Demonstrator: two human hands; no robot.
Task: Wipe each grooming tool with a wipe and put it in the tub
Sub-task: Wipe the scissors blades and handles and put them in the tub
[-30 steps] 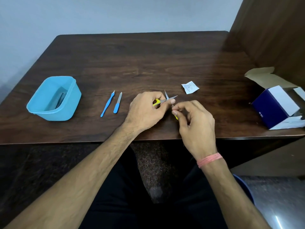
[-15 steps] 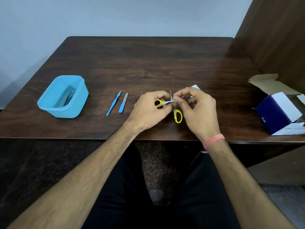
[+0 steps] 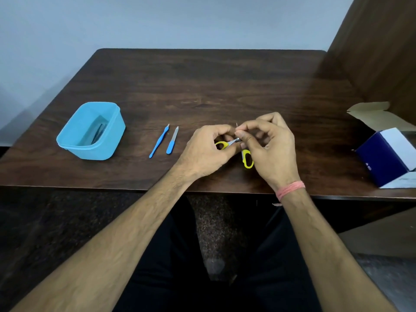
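Note:
Small yellow-handled scissors (image 3: pixel 247 159) are held spread apart over the table's front middle. My left hand (image 3: pixel 202 152) grips one yellow loop. My right hand (image 3: pixel 267 145) pinches a blade near the pivot; whether a wipe lies under its fingers is hidden. A blue tub (image 3: pixel 90 131) stands at the left with dark metal tools inside. Between tub and hands lie a blue cuticle pusher (image 3: pixel 158 141) and a blue-handled nail file (image 3: pixel 172 140), side by side.
A dark blue and white open carton (image 3: pixel 387 154) sits at the table's right edge. A brown wooden panel (image 3: pixel 378 52) rises at the right. The dark wood table (image 3: pixel 202 86) stretches back to a pale wall.
My right hand rose from the lower handle to the blades and now covers the white wipe packet that lay behind it. The view shifted downward, so everything sits higher in frame.

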